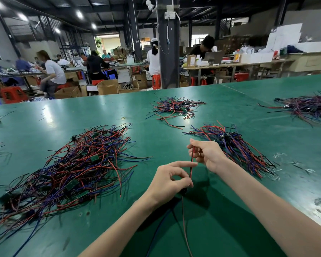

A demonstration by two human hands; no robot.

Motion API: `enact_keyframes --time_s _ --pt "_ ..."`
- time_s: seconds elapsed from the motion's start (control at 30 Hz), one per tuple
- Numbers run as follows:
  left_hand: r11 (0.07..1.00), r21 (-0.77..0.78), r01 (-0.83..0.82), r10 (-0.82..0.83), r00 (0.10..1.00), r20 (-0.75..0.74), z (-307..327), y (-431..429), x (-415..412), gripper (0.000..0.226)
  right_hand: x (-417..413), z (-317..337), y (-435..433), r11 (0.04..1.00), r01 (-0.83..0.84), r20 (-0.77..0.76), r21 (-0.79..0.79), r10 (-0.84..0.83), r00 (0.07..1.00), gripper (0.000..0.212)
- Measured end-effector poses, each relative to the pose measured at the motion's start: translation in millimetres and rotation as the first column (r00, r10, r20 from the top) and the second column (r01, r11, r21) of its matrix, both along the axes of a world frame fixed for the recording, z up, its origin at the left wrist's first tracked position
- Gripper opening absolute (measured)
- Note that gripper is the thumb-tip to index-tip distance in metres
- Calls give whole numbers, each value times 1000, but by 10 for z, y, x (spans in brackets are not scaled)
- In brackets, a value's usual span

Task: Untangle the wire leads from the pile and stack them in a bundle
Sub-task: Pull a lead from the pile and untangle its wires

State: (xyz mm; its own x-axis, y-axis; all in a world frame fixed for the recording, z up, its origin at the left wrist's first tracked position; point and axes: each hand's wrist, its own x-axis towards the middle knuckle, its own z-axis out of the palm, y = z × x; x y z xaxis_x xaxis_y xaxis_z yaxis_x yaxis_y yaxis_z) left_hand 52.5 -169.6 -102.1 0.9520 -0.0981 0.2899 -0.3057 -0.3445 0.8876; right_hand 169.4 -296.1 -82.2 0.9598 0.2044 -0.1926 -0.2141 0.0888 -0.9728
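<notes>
While the tangled pile (69,169) is lying at nine o'clock and the bundle (239,145) at two, the left hand (171,180) and right hand (206,154) are both pinching one red-and-black wire lead (191,164) between them.

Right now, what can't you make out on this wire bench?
Head view:
Lower end of the wire lead: cut off by the bottom edge.
The lead's dark part in the left hand: hidden by its fingers.
Far-right wire pile: cut by the right edge.
Green boards in the big pile: markings too small.
</notes>
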Motion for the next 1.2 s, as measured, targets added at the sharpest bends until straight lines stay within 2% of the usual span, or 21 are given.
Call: enact_keyframes --time_s 0.13,0.37,0.63,0.77,0.97,1.1,1.2 --pt "1000 -1 -5 5 999 -51 -4 32 43 18 3 13 -1 998 -9 -76 55 13 997 26" --pt "993 -122 2 -17 993 -120 -22 63 59 14 2 37 -15 993 -24 -146 119 41 988 22" --pt "994 -109 10 -23 993 -120 -62 77 85 13 19 24 -47 965 -135 -307 226 202 930 18" --pt "989 -146 -21 5 994 -106 -63 70 63 14 21 33 -40 964 -106 -292 243 177 940 19" --pt "956 -262 -129 118 991 -58 -37 66 50 15 59 22 -42 977 54 -187 204 -15 982 22" --pt "959 -214 -186 170 981 -89 -49 77 64 13 65 33 -36 975 46 -187 216 -5 982 21" --pt "953 -220 -209 174 970 -168 -36 78 82 13 56 42 -25 963 17 -199 269 38 979 20"
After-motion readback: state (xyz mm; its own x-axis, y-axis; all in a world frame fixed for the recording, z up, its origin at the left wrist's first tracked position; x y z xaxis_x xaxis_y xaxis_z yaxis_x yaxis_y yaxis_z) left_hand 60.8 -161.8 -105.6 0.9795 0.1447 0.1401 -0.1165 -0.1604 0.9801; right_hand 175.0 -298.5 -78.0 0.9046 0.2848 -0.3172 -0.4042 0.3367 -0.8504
